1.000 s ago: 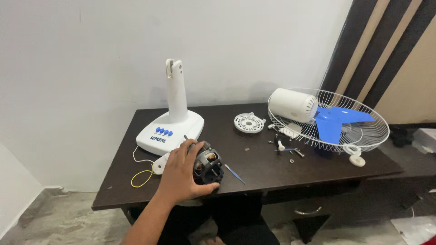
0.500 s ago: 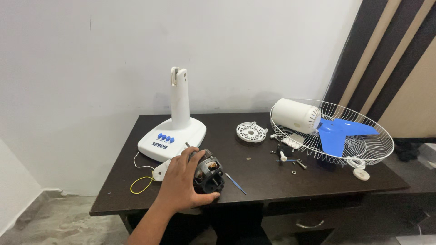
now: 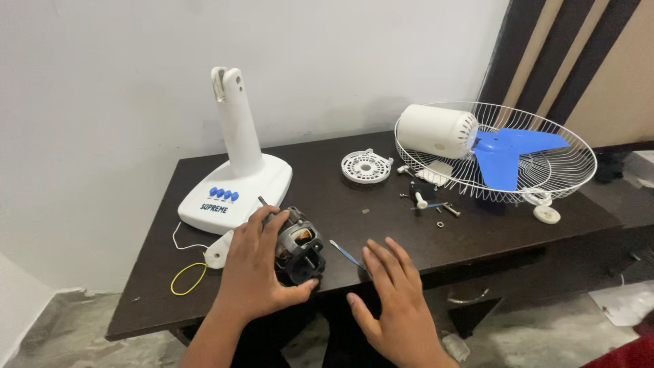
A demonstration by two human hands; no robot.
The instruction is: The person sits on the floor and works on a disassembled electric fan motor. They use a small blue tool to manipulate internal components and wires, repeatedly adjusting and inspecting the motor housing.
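Dark brown wood makes up the table (image 3: 381, 225), and fan parts lie all over it. The left hand (image 3: 255, 269) is wrapped around a small fan motor (image 3: 298, 249) near the front edge of the table. Its fingers curl over the top and its thumb presses on the front, so this hand is closed on the motor. A thin metal rod sticks out of the back of the motor. The right hand (image 3: 395, 303) is open and flat, with the fingers spread. It holds nothing. It sits at the front edge of the table, just beside a small screwdriver (image 3: 346, 253) with a blue handle. I cannot tell if the fingers touch the screwdriver. The two hands are apart, with the motor and the screwdriver between them. Behind the left hand stands the white fan base (image 3: 238, 180) with a tall neck and four blue buttons. A white cord and a yellow rubber band (image 3: 188, 278) lie to the left of it. A round white cap (image 3: 366, 165) sits in the middle of the table. On the right lies a white wire fan guard (image 3: 545, 178) with a blue fan blade (image 3: 511, 153) and a white motor cover (image 3: 436, 131) inside it. Small screws (image 3: 436, 208) lie on the table just in front of the guard.
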